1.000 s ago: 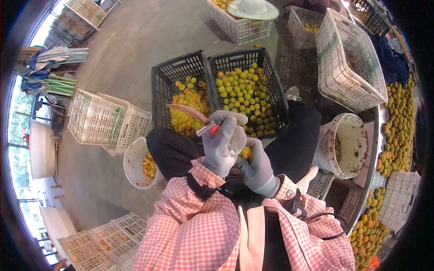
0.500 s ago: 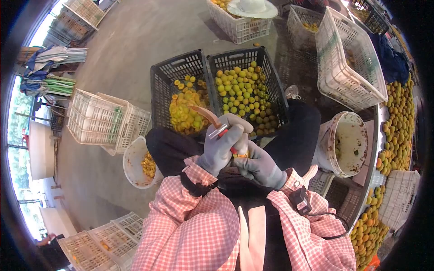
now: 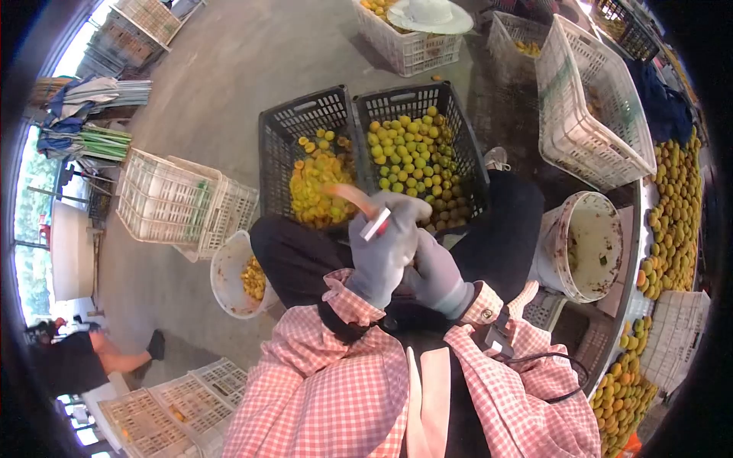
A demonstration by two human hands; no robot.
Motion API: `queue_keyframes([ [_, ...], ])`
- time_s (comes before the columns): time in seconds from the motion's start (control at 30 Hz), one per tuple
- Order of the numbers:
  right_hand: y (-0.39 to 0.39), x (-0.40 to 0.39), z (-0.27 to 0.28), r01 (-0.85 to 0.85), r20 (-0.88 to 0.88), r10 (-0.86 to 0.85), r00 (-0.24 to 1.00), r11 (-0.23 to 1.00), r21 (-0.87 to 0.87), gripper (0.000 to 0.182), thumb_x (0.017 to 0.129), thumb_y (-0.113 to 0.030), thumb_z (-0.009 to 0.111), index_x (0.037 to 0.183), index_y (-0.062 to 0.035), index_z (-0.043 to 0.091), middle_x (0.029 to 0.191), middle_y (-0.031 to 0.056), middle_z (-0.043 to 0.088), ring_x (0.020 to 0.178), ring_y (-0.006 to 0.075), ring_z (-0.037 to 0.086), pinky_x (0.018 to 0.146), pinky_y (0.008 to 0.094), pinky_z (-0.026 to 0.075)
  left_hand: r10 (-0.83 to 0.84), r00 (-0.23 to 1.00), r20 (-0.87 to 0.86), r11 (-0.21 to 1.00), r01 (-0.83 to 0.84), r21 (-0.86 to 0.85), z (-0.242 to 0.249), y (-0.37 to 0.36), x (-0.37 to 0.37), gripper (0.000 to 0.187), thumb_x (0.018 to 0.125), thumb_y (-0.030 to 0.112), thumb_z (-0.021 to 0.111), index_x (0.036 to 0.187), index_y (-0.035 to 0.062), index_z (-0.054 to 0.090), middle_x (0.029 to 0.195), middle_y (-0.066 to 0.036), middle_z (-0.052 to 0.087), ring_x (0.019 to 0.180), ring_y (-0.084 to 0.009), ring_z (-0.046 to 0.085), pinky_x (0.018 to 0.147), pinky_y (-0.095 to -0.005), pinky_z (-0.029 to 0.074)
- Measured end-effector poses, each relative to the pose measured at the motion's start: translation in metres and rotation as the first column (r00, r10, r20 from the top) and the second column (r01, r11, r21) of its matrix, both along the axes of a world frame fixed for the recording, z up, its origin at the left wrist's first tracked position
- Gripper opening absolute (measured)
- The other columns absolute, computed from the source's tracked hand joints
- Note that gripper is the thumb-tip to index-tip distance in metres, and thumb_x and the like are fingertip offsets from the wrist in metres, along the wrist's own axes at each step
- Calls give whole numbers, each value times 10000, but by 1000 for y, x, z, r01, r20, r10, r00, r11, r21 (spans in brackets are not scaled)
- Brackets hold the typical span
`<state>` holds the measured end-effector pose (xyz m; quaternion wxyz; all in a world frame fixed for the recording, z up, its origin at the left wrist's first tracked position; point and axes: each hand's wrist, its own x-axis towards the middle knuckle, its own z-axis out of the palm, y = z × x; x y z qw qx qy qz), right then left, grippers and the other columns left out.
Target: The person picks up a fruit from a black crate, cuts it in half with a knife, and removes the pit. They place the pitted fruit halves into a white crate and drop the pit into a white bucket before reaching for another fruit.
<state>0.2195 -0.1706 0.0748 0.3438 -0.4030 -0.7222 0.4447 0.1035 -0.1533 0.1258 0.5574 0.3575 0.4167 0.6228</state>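
Both hands wear grey gloves and meet in front of my lap. My left hand (image 3: pixel 384 248) is closed around a curved tool (image 3: pixel 353 197) with an orange-brown end, a pale metal piece and a bit of red. Tucked against it, my right hand (image 3: pixel 441 278) has its fingers curled; what they hold is hidden. Beyond the hands stand two black crates. The left crate (image 3: pixel 276 126) has cut yellow fruit (image 3: pixel 319 191) heaped inside; the right crate (image 3: pixel 456 103) contains whole green-yellow round fruit (image 3: pixel 411 156).
A white bucket (image 3: pixel 221 267) with yellow pieces stands at my left, another stained bucket (image 3: pixel 551 259) at my right. White crates (image 3: pixel 164 200) are stacked to the left. Fruit (image 3: pixel 672 221) covers the table along the right. A person's leg (image 3: pixel 122 359) shows at lower left.
My hands have drawn closer together, the left turning over the right, so the orange-yellow piece between them is now hidden. A person's leg has come into view at lower left.
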Motion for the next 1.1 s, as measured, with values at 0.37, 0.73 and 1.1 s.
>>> queue_keyframes([
  [0.37,4,1,-3,-378,-577,-13,817,744,-551,366,890,-108,604,1211,-21,451,1016,81,560,921,129,550,779,259,447,8,944,331,994,30,-107,3,9,-16,320,937,308,577,903,-10,575,499,40,380,389,-57,335,380,-232,258],
  [0.73,39,-18,-20,-453,-618,-512,597,421,-786,412,886,-5,395,1298,6,407,1068,159,559,905,258,637,727,348,584,82,949,303,996,-65,-64,-15,39,-55,318,955,350,543,920,35,565,493,82,282,394,-38,252,396,-228,215],
  [1.1,129,-113,-53,-310,-501,-358,788,473,-825,619,898,53,380,1454,-25,121,1383,191,337,1072,398,563,913,470,531,225,870,439,974,-189,-126,-32,-9,-129,300,938,333,577,873,41,592,496,60,314,384,-50,290,390,-229,235],
])
